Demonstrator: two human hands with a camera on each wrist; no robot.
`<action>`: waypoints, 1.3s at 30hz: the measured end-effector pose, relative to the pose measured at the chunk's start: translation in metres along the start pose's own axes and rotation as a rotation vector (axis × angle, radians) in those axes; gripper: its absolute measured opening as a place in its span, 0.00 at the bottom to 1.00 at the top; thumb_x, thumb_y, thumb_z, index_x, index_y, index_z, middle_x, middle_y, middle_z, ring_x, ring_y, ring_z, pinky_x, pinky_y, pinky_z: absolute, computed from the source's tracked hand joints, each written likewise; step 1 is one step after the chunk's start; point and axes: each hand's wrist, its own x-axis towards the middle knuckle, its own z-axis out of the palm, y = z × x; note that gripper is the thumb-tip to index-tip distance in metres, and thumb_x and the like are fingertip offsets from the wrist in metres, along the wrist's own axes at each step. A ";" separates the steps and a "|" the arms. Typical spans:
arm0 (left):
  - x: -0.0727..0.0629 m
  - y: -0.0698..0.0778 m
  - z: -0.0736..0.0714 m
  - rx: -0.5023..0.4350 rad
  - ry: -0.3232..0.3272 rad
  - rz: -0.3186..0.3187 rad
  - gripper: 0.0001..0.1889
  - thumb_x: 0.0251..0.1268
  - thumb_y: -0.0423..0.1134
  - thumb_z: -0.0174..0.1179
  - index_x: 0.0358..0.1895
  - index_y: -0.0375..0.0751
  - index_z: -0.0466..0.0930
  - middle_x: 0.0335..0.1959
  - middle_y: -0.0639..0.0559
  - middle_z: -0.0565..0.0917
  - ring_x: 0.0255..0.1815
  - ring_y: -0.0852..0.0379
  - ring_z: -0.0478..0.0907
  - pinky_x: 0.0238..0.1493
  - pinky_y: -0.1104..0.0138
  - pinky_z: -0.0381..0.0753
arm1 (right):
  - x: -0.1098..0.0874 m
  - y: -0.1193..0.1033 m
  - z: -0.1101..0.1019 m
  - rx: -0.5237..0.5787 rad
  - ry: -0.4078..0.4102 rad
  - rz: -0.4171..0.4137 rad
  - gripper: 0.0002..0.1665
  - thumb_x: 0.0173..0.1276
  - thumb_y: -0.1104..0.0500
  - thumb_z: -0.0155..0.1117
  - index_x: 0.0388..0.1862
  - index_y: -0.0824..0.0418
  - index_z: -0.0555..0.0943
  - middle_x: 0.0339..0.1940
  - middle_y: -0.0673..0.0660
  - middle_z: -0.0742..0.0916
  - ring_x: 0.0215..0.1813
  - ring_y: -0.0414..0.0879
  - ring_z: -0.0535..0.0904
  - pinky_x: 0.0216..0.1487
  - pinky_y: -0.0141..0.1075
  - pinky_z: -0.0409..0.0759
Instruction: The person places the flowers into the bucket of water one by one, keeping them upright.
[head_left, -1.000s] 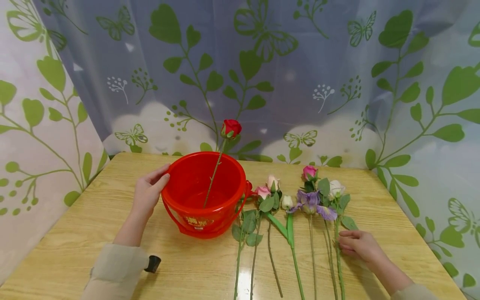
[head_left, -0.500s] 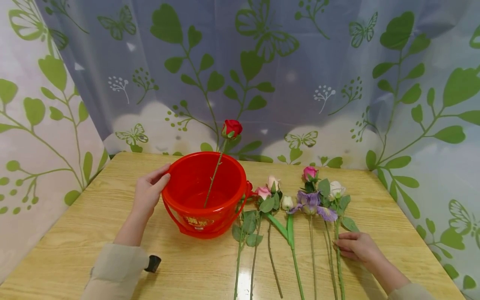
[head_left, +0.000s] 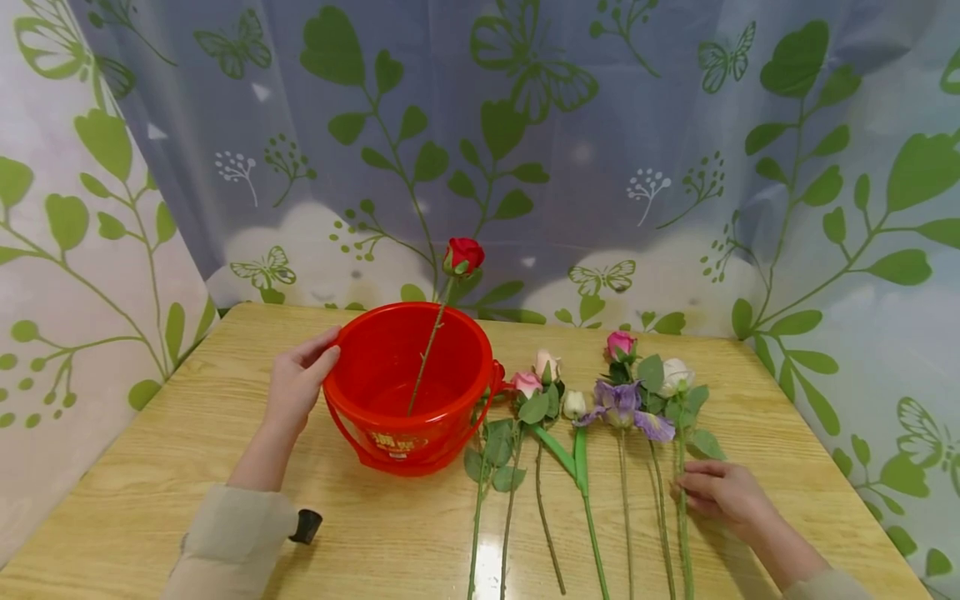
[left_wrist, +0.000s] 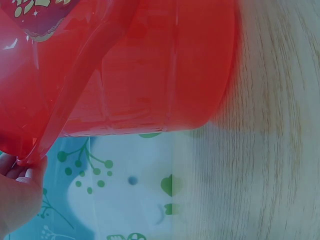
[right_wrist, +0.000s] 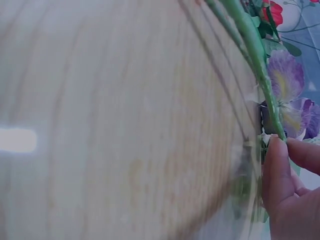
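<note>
In the head view my left hand [head_left: 296, 387] grips the rim of a red bucket [head_left: 442, 450], thumb outermost; the left wrist view has the fingers at the bucket's rim [left_wrist: 31, 159], by the handle's end. A red rose [head_left: 463, 257] leans inside the bucket, its bloom high above the rim. At the right, my right hand [head_left: 723, 496] pinches the green stem of a white rose [head_left: 677, 377] below its leaves. The right wrist view shows that stem [right_wrist: 257, 55] running to the thumb and forefinger. A purple iris [head_left: 618, 404] lies just left of the white rose.
Between bucket and right hand lie more flowers, stems toward me: a pink rose [head_left: 527, 383], a pale rose [head_left: 546, 364], a white tulip [head_left: 575, 405] and a magenta rose [head_left: 620, 345]. A patterned curtain [head_left: 645, 100] stands behind the wooden table [head_left: 172, 467].
My right hand has closed on the white rose's stem, and the flower has shifted slightly to the right. The left hand and the bucket stay in place.
</note>
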 end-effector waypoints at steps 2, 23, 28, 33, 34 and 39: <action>0.000 0.000 0.000 0.001 0.001 -0.001 0.19 0.63 0.34 0.51 0.55 0.28 0.70 0.54 0.35 0.71 0.47 0.66 0.72 0.44 0.78 0.73 | -0.001 -0.001 -0.001 0.018 0.001 -0.004 0.26 0.60 0.69 0.55 0.53 0.85 0.61 0.28 0.54 0.83 0.26 0.41 0.79 0.29 0.29 0.79; 0.000 0.000 0.000 -0.001 0.006 -0.002 0.19 0.63 0.34 0.52 0.56 0.29 0.69 0.54 0.36 0.71 0.47 0.67 0.72 0.44 0.77 0.73 | -0.016 -0.030 -0.004 0.055 0.028 -0.112 0.33 0.62 0.65 0.56 0.58 0.81 0.54 0.31 0.48 0.81 0.35 0.39 0.79 0.39 0.31 0.79; 0.000 0.000 0.000 -0.006 0.010 0.002 0.19 0.63 0.34 0.52 0.55 0.28 0.70 0.54 0.36 0.71 0.46 0.67 0.72 0.44 0.77 0.73 | -0.020 -0.038 0.001 0.031 0.031 -0.151 0.31 0.63 0.65 0.56 0.57 0.79 0.56 0.32 0.48 0.80 0.37 0.39 0.79 0.40 0.32 0.79; -0.001 0.001 0.001 -0.010 0.011 0.006 0.19 0.62 0.34 0.52 0.55 0.28 0.70 0.54 0.35 0.71 0.46 0.66 0.72 0.44 0.77 0.73 | -0.024 -0.047 0.010 0.008 0.031 -0.165 0.35 0.62 0.65 0.57 0.59 0.81 0.53 0.34 0.49 0.78 0.36 0.39 0.78 0.40 0.33 0.79; -0.001 0.002 0.001 -0.012 0.011 0.006 0.19 0.62 0.34 0.52 0.55 0.28 0.70 0.54 0.35 0.71 0.46 0.66 0.72 0.44 0.77 0.73 | -0.024 -0.049 0.013 0.003 0.031 -0.168 0.35 0.62 0.65 0.57 0.60 0.81 0.52 0.34 0.49 0.78 0.36 0.38 0.78 0.40 0.33 0.79; -0.001 0.001 0.001 -0.017 0.005 0.004 0.19 0.63 0.34 0.52 0.55 0.28 0.70 0.54 0.36 0.71 0.47 0.65 0.72 0.44 0.77 0.73 | -0.026 -0.058 0.024 -0.007 0.022 -0.195 0.33 0.61 0.64 0.58 0.58 0.80 0.55 0.34 0.50 0.77 0.36 0.39 0.78 0.41 0.34 0.79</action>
